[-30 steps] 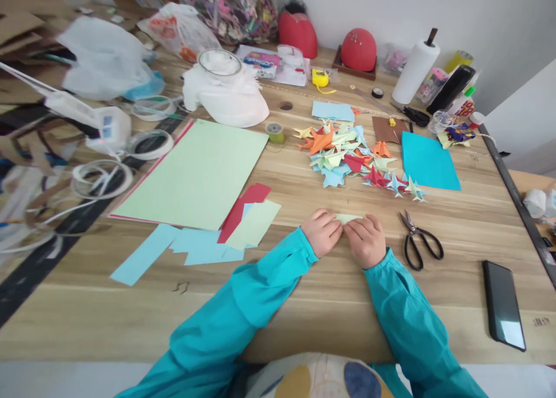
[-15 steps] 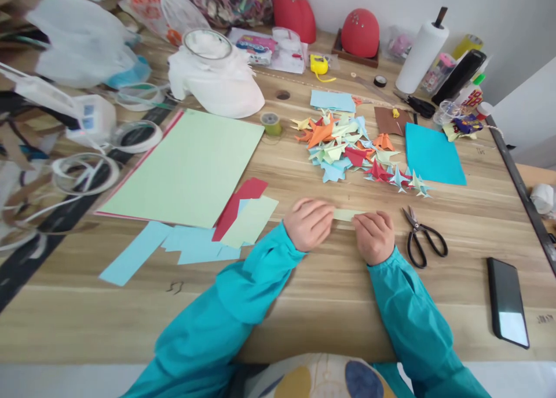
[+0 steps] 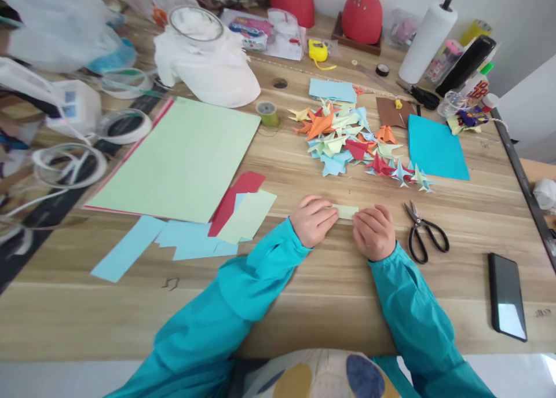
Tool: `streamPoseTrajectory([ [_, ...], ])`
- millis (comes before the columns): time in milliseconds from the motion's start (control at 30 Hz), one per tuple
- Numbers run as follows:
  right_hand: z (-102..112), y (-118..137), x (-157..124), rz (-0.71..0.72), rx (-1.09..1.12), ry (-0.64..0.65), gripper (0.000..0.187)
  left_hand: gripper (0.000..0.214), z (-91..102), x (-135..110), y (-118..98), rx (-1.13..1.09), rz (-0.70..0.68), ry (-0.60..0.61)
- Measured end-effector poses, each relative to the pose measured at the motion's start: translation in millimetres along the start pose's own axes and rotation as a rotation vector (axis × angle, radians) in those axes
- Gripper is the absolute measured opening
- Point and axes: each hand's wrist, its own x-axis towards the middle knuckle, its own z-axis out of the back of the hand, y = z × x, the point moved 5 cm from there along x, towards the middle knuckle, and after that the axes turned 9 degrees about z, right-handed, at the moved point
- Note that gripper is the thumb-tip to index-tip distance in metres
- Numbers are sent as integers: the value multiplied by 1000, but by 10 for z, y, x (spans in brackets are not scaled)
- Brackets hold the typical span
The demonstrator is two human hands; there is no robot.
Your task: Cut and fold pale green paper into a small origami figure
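A narrow folded strip of pale green paper (image 3: pixel 346 212) lies between my two hands on the wooden table. My left hand (image 3: pixel 313 221) is closed, its fingers covering and pinching the strip's left end. At the lower right corner of the strip are the bunched fingertips of my right hand (image 3: pixel 374 233); the thumb is largely hidden. Just right of that hand rest black-handled scissors (image 3: pixel 423 231), blades slightly apart. Beyond my hands is a pile of folded paper cranes (image 3: pixel 332 140) in orange, red, green and blue.
Large green sheets (image 3: pixel 186 154) lie at left, with loose blue strips (image 3: pixel 130 247) and a green piece (image 3: pixel 249 215) before them. Bright blue paper (image 3: pixel 438 149) sits at right, a phone (image 3: pixel 507 296) near the front. A thread spool (image 3: pixel 268 114) and white cable coils (image 3: pixel 69 166) stand further back.
My left hand has edged right along the strip. The right fingers have shifted toward the strip's lower corner, so its right end shows. The view has tilted slightly.
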Motion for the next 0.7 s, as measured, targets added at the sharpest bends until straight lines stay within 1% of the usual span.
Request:
streamPoseTrajectory([
  [133, 36, -116, -69, -40, 0, -58, 10, 12, 47, -7, 77, 4, 16, -37],
  [267, 93, -213, -121, -159, -45, -155, 11, 13, 76, -6, 121, 23, 37, -87],
  [333, 83, -177, -94, -163, -23, -139, 13, 13, 68, 5, 94, 26, 21, -84],
  [400, 33, -83, -38, -109, 23, -71, 19, 13, 47, 17, 39, 22, -3, -62],
  [467, -10, 13, 8, -51, 42, -33, 18, 12, 23, 25, -22, 9, -20, -42],
  [567, -51, 85, 30, -17, 40, -34, 15, 12, -21, 21, -90, -8, -26, -4],
  [700, -88, 86, 7, -11, 33, -7, 16, 14, -81, 8, -115, 5, -27, 36],
])
